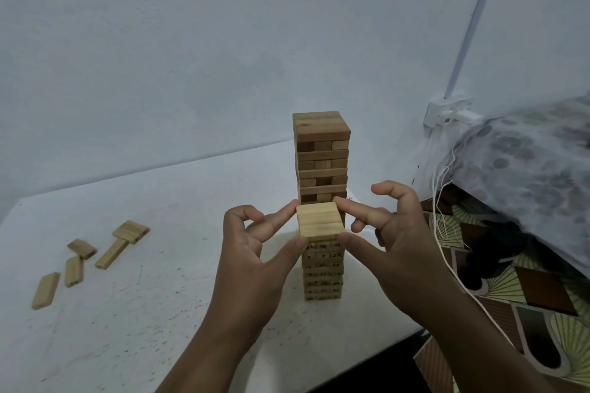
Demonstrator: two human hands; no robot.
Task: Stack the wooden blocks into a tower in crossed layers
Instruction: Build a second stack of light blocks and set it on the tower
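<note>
Both hands, left (255,242) and right (392,226), pinch the top layer (320,221) of the near tower (322,265) between thumbs and forefingers. Loose blocks (95,252) lie well left on the bench (127,313); just beyond the hands stands a taller, darker tower (321,156).

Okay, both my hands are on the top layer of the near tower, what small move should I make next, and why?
Probably let go gently and reach for a loose block on the left. The top layer of the near tower already looks full and squared between your left hand and right hand, so more squeezing risks nudging it, and several blocks lie unstacked on the table.
</note>
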